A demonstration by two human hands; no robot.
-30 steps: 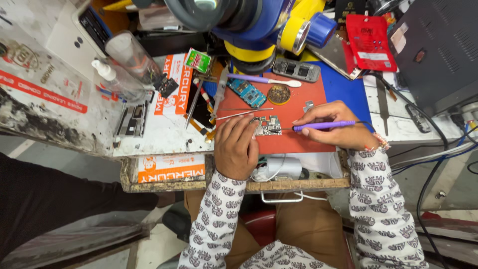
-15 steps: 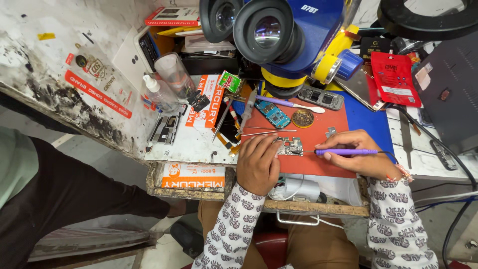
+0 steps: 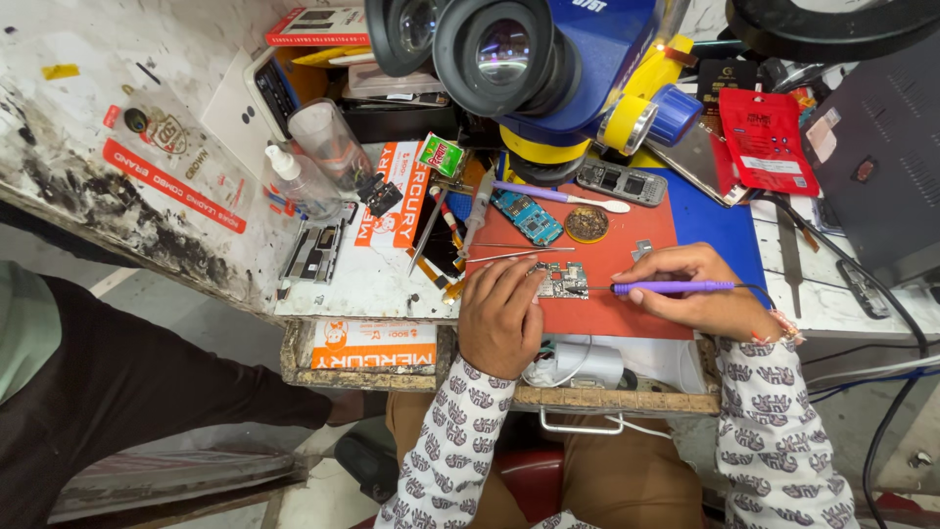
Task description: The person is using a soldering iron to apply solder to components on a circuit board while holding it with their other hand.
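At the far left a clear plastic squeeze bottle (image 3: 299, 181) is standing on the scuffed white bench, and the left hand (image 3: 501, 315) is lying loosely curled, knuckles up, with its fingertips pressing the near left edge of the small rectangular circuit board (image 3: 561, 280) on the smooth red mat (image 3: 627, 257). To the right, the right hand (image 3: 695, 294) is pinching a slim purple soldering iron (image 3: 674, 287) like a pen, its thin metal tip touching the board's right edge. Far beyond the board, a blue circuit board (image 3: 527, 216) and a round brass-coloured tin (image 3: 587, 224) are lying under the blue microscope (image 3: 548, 59).
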